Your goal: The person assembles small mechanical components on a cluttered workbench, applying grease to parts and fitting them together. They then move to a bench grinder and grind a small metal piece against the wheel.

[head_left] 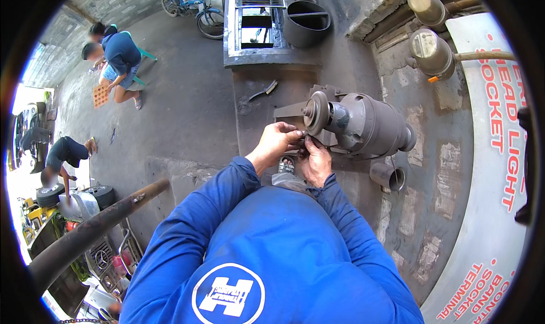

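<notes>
A grey bench grinder [372, 124] with a round wheel [315, 113] on its left end stands just beyond my hands. My left hand [278, 142] is closed in a pinch just below and to the left of the wheel. Close beside it, my right hand [315, 163] is closed too, its thumb pointing up toward the wheel. Between the fingertips shows a small dark piece [305, 135]; its kind is too small to tell. I cannot tell whether it touches the wheel.
A metal can [388, 177] sits right of the grinder. A brush [263, 90] lies on the ground ahead, before a dark bucket [307, 26]. A thick rusty pipe [102, 224] slants at left. One person [119, 54] sits far left; another [68, 154] bends near tyres. A printed sign [482, 171] stands right.
</notes>
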### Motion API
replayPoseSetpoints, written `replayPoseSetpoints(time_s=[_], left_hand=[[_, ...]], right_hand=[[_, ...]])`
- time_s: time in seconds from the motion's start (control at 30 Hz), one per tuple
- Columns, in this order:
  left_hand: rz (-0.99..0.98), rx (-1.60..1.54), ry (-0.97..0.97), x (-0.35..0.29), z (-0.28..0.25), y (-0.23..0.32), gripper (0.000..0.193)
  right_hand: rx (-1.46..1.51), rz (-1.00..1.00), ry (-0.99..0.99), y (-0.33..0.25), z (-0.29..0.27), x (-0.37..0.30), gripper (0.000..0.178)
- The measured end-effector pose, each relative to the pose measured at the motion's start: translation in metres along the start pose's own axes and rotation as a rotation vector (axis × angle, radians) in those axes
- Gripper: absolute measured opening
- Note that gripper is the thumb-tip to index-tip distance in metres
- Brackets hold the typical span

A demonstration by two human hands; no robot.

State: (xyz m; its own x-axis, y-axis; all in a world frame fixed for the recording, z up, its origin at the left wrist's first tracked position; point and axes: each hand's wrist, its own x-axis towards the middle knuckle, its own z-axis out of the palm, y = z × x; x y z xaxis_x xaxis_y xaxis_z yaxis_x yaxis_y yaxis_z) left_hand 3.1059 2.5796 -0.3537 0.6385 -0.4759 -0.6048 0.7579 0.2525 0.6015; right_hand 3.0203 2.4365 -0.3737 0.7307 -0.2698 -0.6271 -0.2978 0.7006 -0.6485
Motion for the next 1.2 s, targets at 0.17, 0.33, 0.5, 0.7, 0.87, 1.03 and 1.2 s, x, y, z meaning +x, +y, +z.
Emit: replayPoseSetpoints(time_s=[0.17, 0.33, 0.5, 0.7, 0.87, 1.03, 1.2], left_hand=[[-0.012, 0.028, -0.005, 0.001, 0.000, 0.001, 0.030], [-0.011, 0.034, -0.002, 0.003, 0.002, -0.003, 0.030], [0.018, -0.045, 0.033, -0.003, -0.007, -0.007, 0.030], [0.043, -0.042, -0.051, -0.019, -0.018, -0.016, 0.026], [0.039, -0.034, -0.051, -0.016, -0.015, -0.016, 0.029], [0.028, -0.002, -0.033, 0.000, -0.006, -0.014, 0.033], [0.064, -0.016, 0.001, -0.003, -0.010, -0.017, 0.032]], right_hand=[[0.043, -0.024, -0.036, 0.004, -0.002, -0.004, 0.019], [0.079, -0.032, -0.081, 0.009, -0.006, -0.001, 0.019], [0.036, -0.022, -0.132, 0.014, -0.003, 0.004, 0.020], [-0.089, -0.081, -0.208, 0.011, -0.012, -0.017, 0.024], [-0.079, -0.022, -0.172, 0.003, -0.012, -0.014, 0.021], [-0.091, -0.041, -0.072, -0.005, -0.010, -0.006, 0.019], [-0.051, 0.025, -0.090, -0.002, -0.009, -0.003, 0.018]])
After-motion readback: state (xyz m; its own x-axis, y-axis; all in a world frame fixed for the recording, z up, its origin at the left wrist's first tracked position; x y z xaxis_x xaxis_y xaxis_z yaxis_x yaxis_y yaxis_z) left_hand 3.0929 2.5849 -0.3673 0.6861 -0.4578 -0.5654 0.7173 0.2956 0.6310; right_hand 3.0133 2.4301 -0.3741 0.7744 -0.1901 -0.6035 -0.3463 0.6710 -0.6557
